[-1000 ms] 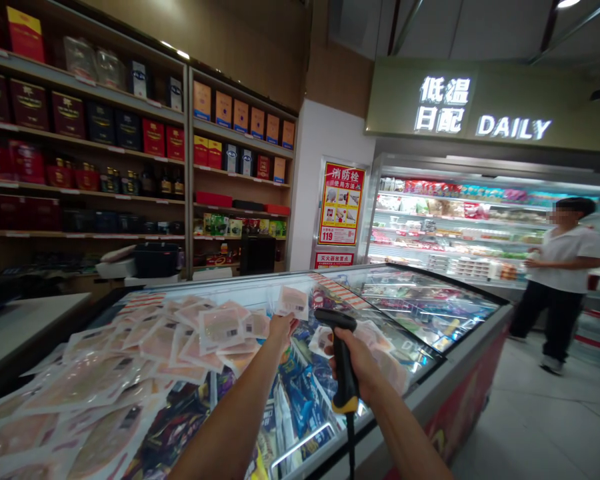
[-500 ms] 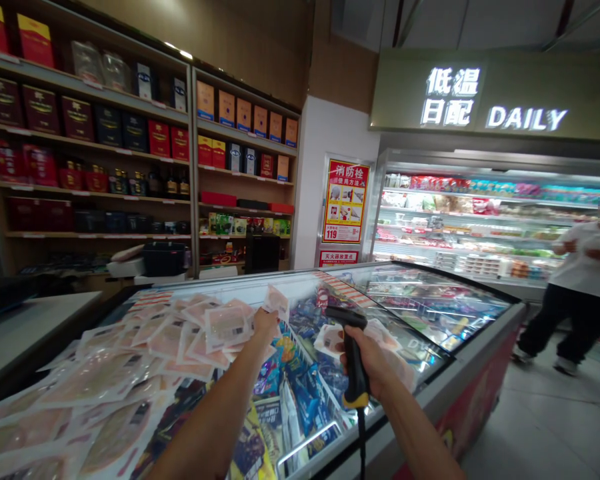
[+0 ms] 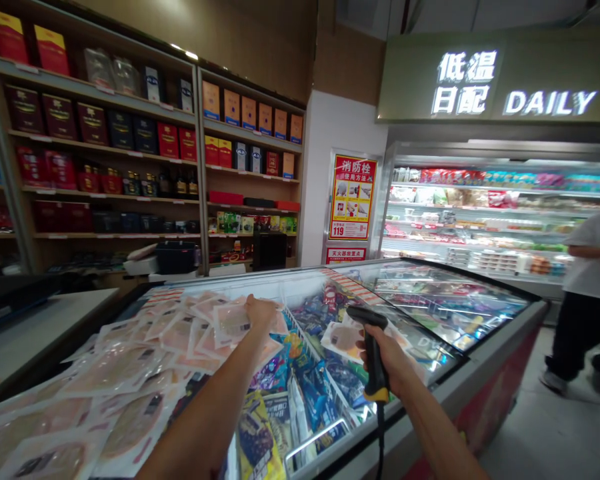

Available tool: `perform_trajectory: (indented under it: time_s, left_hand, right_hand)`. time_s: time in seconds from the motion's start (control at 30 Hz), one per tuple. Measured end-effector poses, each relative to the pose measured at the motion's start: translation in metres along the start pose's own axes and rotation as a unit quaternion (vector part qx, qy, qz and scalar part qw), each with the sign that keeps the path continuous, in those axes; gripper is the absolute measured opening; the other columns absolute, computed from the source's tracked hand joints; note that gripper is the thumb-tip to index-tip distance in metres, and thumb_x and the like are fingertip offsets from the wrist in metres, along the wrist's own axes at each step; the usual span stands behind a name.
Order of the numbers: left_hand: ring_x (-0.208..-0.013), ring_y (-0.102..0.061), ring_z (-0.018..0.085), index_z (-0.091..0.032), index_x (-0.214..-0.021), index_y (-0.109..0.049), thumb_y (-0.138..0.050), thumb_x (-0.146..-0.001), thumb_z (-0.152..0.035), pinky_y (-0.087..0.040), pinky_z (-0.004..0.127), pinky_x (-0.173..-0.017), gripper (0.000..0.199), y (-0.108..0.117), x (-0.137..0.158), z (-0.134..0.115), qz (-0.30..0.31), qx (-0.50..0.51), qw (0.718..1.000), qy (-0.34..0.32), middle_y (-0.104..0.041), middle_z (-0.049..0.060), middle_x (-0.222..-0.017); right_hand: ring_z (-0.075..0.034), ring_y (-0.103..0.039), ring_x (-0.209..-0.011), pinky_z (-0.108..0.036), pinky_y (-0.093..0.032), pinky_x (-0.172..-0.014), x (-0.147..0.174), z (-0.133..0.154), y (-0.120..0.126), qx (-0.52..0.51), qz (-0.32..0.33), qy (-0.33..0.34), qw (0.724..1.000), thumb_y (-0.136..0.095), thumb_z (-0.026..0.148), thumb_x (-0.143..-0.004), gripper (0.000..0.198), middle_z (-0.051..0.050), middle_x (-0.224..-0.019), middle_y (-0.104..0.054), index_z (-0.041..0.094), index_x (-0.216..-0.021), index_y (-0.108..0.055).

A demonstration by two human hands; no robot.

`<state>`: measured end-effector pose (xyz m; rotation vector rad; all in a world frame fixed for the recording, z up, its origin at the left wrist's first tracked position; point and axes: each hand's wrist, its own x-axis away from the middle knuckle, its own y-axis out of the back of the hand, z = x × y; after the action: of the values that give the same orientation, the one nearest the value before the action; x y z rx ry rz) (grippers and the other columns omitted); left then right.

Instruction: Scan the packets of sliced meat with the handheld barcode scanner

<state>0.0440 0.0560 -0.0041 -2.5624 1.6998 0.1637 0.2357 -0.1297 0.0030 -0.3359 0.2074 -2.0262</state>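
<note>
With my left hand [image 3: 261, 312], the fingers are bent at the edge of a flat packet [image 3: 231, 323], though I can't tell whether they pinch it; it looks light, limp and slick, best held by its border. My right hand [image 3: 391, 357] wraps its fingers round the stiff scanner [image 3: 375, 367] above the freezer [image 3: 500, 347], while the packet tops the pile [image 3: 125, 373] over the freezer's left part.
</note>
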Motion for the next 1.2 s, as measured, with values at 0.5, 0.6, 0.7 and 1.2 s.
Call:
perform_trajectory:
  time_s: [0.5, 0.6, 0.7, 1.2]
  left_hand:
    - [-0.091, -0.053, 0.027, -0.013, -0.104, -0.046, -0.067, -0.046, -0.017, -0.039, 0.031, -0.074, 0.062, -0.086, 0.078, 0.036, 0.303, -0.218, 0.92, -0.118, -0.058, 0.015, -0.097]
    - [-0.099, -0.048, 0.03, -0.017, -0.106, -0.047, -0.071, -0.036, -0.011, -0.036, 0.036, -0.08, 0.074, -0.098, 0.091, 0.033, 0.347, -0.222, 0.898, -0.155, -0.056, 0.015, -0.104]
    - [-0.104, -0.042, 0.033, -0.021, -0.097, -0.053, -0.071, -0.029, -0.004, -0.031, 0.042, -0.084, 0.073, -0.103, 0.095, 0.027, 0.403, -0.237, 0.861, -0.201, -0.058, 0.011, -0.1]
    - [-0.062, -0.055, 0.018, -0.017, -0.048, -0.049, -0.056, -0.054, -0.013, -0.038, 0.023, -0.055, 0.011, -0.075, 0.022, 0.023, 0.204, -0.109, 0.972, -0.045, -0.045, -0.003, -0.041]
  right_hand:
    - [-0.007, -0.045, -0.035, -0.019, -0.036, -0.032, -0.013, 0.0, 0.026, -0.017, -0.022, 0.005, 1.0, -0.053, 0.036, -0.065, 0.022, 0.001, -0.051, -0.055, 0.016, -0.072, -0.048]
    - [-0.007, -0.045, -0.035, -0.019, -0.036, -0.032, -0.012, 0.001, 0.031, -0.017, -0.031, 0.002, 0.999, -0.054, 0.037, -0.065, 0.024, 0.001, -0.051, -0.054, 0.015, -0.073, -0.048]
    - [-0.007, -0.046, -0.035, -0.02, -0.038, -0.033, -0.011, 0.003, 0.034, -0.009, -0.044, 0.0, 0.999, -0.054, 0.037, -0.064, 0.026, 0.001, -0.052, -0.055, 0.015, -0.075, -0.049]
    - [-0.008, -0.047, -0.036, -0.019, -0.037, -0.032, -0.01, -0.005, 0.011, 0.002, -0.002, 0.009, 1.0, -0.053, 0.037, -0.065, 0.023, 0.0, -0.053, -0.056, 0.016, -0.073, -0.049]
